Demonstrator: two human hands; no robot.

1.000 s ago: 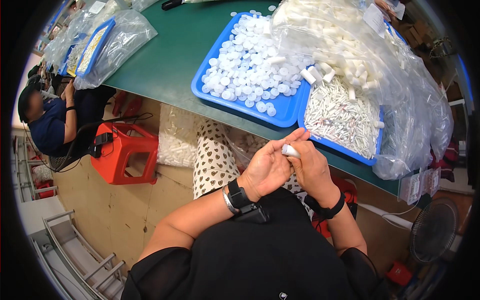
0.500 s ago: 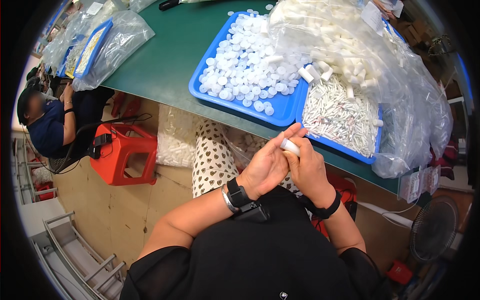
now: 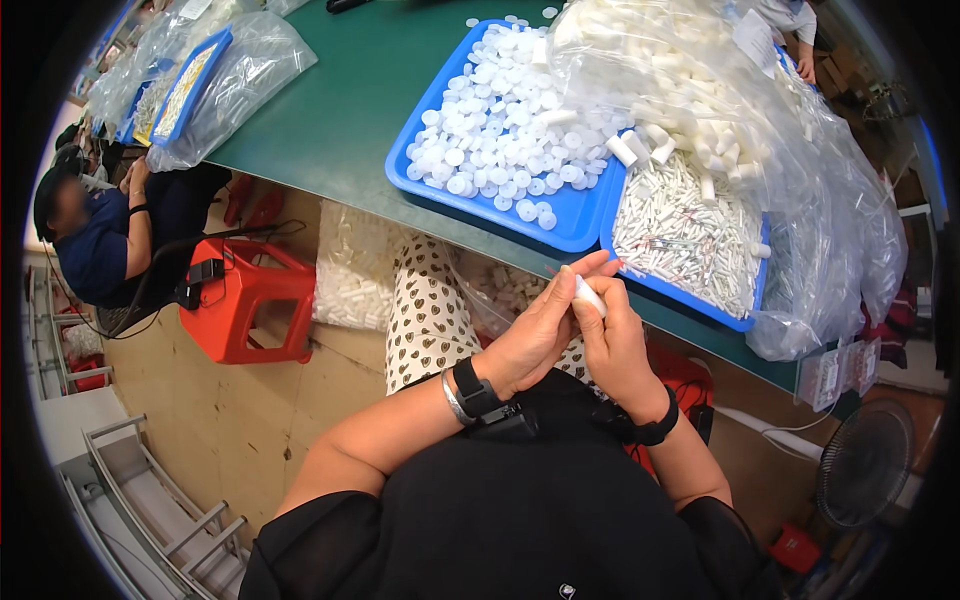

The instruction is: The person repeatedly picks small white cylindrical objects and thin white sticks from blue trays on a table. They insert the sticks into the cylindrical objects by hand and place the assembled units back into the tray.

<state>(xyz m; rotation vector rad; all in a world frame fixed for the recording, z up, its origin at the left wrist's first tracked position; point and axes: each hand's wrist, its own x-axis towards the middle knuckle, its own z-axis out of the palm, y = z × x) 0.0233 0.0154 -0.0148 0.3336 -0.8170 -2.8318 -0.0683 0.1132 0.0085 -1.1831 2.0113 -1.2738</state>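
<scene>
Above my lap, in front of the table edge, both hands meet around a small white plastic cylinder. My right hand grips it between thumb and fingers. The thumb of my left hand presses at its upper end, the fingers closed in behind it, so part of the cylinder is hidden. Just beyond my hands, a blue tray holds many translucent white discs. Beside it on the right, a second blue tray holds a heap of thin white tubes, with a few larger white cylinders at its far side.
A large clear bag of white cylinders slumps over the trays on the green table. A red stool stands on the floor at left, near a seated person. A fan stands at lower right.
My left thumb has come down onto the cylinder's end and the left hand has closed from a flatter, palm-up pose. The cylinder has tilted slightly. The view has shifted a little.
</scene>
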